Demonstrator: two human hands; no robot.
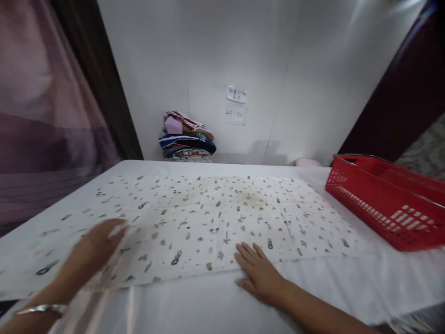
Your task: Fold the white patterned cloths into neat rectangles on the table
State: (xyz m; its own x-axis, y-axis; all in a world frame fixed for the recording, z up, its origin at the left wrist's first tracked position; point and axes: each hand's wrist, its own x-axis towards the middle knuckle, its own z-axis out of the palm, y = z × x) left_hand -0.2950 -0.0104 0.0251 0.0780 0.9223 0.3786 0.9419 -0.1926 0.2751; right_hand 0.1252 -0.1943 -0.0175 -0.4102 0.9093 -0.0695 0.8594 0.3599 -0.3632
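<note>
Head view.

Cloth point(222, 222): white, printed with small dark motifs, spread flat on the tabletop point(347, 278). Long axis runs left to right, parallel to the near edge; its near hem lies just inside that edge, its far hem short of the far edge.

Right hand point(259, 273): palm down, fingers point(248, 253) open and flat, tips resting on the cloth's near hem about midway along it. Grips nothing. Cloth lies ahead of the fingers, away from the person.

Left hand point(99, 243): blurred, at the near left part of the cloth, fingers extended and touching the fabric; no pinch visible, though blur leaves this uncertain. A bracelet point(41, 309) sits on the wrist.

Both hands touch the cloth; the left lies nearer its left end.

Basket point(385, 204): red, at the right edge, well apart from the cloth's right end.

Folded stack point(187, 137): at the far edge, against the wall.
</note>
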